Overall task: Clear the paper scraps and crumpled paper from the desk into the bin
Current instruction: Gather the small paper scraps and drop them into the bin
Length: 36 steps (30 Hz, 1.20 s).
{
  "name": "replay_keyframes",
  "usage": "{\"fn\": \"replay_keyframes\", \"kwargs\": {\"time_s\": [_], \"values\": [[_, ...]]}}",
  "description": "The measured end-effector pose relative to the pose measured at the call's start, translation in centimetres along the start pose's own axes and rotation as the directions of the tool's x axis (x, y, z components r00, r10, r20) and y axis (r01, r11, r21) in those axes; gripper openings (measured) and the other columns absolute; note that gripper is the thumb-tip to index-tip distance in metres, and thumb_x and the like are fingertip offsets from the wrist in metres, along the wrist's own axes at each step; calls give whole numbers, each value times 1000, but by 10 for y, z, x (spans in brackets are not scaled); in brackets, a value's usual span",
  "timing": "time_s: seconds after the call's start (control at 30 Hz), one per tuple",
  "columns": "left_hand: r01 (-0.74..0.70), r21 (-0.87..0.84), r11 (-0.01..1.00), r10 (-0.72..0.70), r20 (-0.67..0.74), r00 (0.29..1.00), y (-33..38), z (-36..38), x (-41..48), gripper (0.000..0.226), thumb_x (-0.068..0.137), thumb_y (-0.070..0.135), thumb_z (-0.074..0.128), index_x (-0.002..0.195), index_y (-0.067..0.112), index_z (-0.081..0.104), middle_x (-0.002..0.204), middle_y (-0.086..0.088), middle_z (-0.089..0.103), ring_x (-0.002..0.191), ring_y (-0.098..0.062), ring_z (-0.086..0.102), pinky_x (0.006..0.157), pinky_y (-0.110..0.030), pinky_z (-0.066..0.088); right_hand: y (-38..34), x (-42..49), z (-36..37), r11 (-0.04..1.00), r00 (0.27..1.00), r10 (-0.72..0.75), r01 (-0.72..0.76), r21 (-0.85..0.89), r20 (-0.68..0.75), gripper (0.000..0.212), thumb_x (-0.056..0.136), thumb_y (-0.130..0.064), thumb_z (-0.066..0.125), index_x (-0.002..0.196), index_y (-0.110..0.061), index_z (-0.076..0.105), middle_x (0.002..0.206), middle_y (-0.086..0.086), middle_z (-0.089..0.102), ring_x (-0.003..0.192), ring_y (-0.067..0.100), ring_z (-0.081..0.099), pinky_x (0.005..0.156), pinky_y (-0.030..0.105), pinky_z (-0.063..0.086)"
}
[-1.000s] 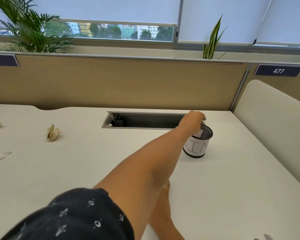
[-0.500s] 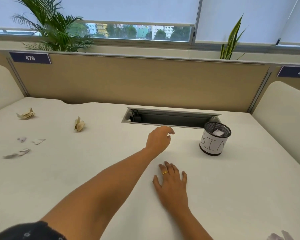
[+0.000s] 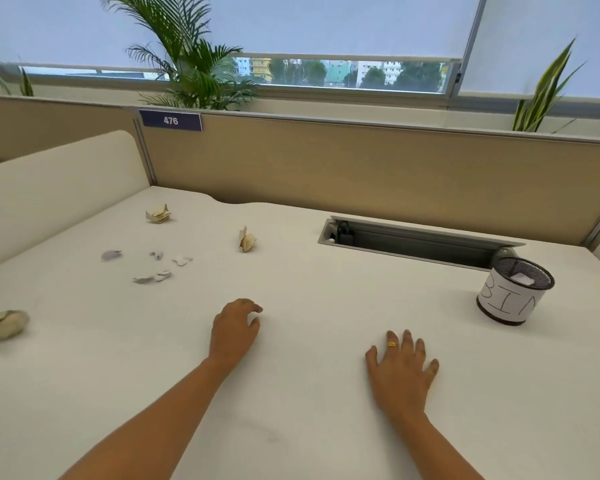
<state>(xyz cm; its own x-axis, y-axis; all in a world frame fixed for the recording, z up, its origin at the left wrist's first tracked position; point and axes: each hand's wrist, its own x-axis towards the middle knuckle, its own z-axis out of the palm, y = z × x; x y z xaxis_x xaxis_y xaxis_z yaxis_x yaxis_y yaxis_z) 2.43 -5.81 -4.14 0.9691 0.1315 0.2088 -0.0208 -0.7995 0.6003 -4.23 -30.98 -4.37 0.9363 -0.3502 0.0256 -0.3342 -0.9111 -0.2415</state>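
A small black mesh bin (image 3: 515, 291) with a white "BIN" label stands at the right of the white desk (image 3: 309, 393); a white scrap lies inside it. Three crumpled tan paper balls lie on the desk: one mid-left (image 3: 247, 240), one further back (image 3: 158, 213), one at the left edge (image 3: 6, 323). Several small grey-white paper scraps (image 3: 153, 268) lie between them. My left hand (image 3: 234, 329) hovers over the desk centre, fingers loosely curled, holding nothing. My right hand (image 3: 400, 368) rests flat on the desk, fingers spread, a ring on one finger.
An open cable tray slot (image 3: 416, 242) with a plug in it runs along the back of the desk. Tan partition panels (image 3: 361, 174) close off the back, and rounded white side screens (image 3: 49, 181) stand at the left. Plants stand behind the partition.
My left hand has drawn back from the bin, leaving a white scrap inside, and has moved left over the desk. The view has swung left, revealing more scraps and paper balls.
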Motion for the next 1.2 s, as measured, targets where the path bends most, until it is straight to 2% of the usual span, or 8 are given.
{"fn": "replay_keyframes", "kwargs": {"time_s": [0.23, 0.37, 0.5, 0.67, 0.8, 0.97, 1.1, 1.2], "values": [[79, -5, 997, -79, -109, 991, -64, -55, -2, 19, 86, 11, 57, 101, 15, 69, 119, -1, 65, 115, -21, 56, 99, -35, 37, -77, -18, 18, 982, 977, -191, 191, 9, 95, 51, 97, -42, 27, 143, -21, 25, 155, -3, 18, 144, 21, 11, 115, 50, 13], [128, -63, 990, -136, -142, 980, -95, -84, 6, 20, 85, 7, 58, 101, 13, 68, 118, -5, 65, 111, -25, 58, 99, -41, 43, -124, -25, 30, 943, 935, -334, 330, 49, 118, 48, 96, -39, 31, 140, -22, 30, 152, -4, 25, 142, 16, 17, 115, 42, 15], [167, -92, 982, -181, -172, 968, -128, -108, 18, 22, 84, 5, 59, 103, 10, 67, 120, -8, 63, 108, -28, 58, 90, -38, 47, -171, -25, 40, 889, 879, -458, 455, 58, 134, 44, 95, -36, 33, 136, -22, 36, 147, -5, 32, 137, 15, 26, 110, 35, 24], [178, -86, 980, -190, -162, 968, -171, -128, 38, 25, 83, 3, 60, 107, 7, 65, 122, -11, 61, 111, -29, 56, 91, -38, 45, -230, -17, 48, 851, 832, -524, 519, 79, 181, 44, 94, -36, 36, 134, -18, 38, 144, -2, 35, 133, 18, 30, 107, 34, 30], [127, -22, 992, -128, -68, 989, -196, -139, 67, 40, 80, 8, 66, 119, 7, 57, 132, -13, 52, 121, -28, 51, 99, -36, 41, -276, -6, 52, 836, 799, -549, 527, 153, 245, 49, 93, -37, 45, 136, -16, 36, 146, 2, 32, 134, 22, 30, 108, 35, 31], [25, 45, 999, -32, 165, 986, -207, -154, 119, 76, 75, 23, 75, 139, 12, 35, 149, -9, 31, 138, -24, 31, 111, -34, 28, -331, 15, 54, 849, 784, -519, 428, 309, 340, 61, 90, -38, 55, 140, -15, 30, 153, 9, 19, 139, 26, 24, 112, 35, 27], [-72, 68, 995, 47, 319, 947, -205, -158, 156, 91, 72, 25, 77, 144, 14, 23, 155, -8, 20, 143, -23, 21, 116, -35, 22, -367, 33, 58, 842, 765, -526, 404, 358, 372, 69, 88, -39, 58, 144, -14, 26, 155, 12, 15, 141, 27, 24, 116, 37, 24], [-169, 154, 974, 73, 490, 869, -206, -157, 177, 103, 73, 29, 76, 148, 18, 6, 159, -7, -1, 147, -24, 3, 119, -39, 12, -389, 46, 62, 812, 752, -561, 416, 410, 348, 70, 88, -38, 59, 145, -18, 24, 155, 12, 17, 142, 27, 22, 117, 37, 23]]}}
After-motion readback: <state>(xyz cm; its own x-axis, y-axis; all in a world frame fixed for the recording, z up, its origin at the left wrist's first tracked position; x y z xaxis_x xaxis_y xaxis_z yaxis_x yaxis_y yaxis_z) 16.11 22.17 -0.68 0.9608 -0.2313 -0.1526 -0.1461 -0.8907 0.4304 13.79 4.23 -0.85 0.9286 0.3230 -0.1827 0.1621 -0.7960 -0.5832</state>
